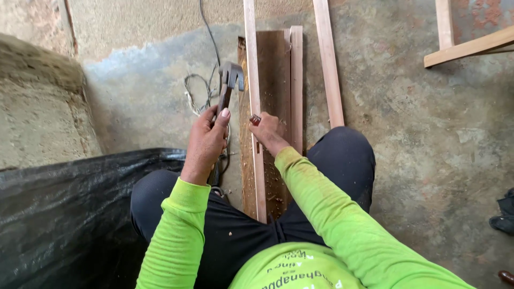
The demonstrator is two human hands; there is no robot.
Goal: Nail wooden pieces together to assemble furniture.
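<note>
**woodguy:** Wood strips everywhere on that concrete floor (417, 139). What are the hands actually doing?

**sawdust_sam:** Left hand (206, 142) is wrapped tight around the handle of a claw hammer (229, 80), thumb laid along the shaft, with the steel head up at the far end, just left of the boards. Right hand (267, 131) is pinched shut, fingertips pressed down on the pale thin strip (256, 160) that runs from near to far between the knees.

**woodguy:** Is it gripping a nail?

**sawdust_sam:** Can't tell, too small. Something small and reddish shows at the fingertips, that's all. The strip lies on top of a darker brown board (276, 69), and another pale strip (329, 64) lies to the right. A tangle of wire (198, 91) sits left of the hammer, black plastic sheet (64, 214) near left.
</note>
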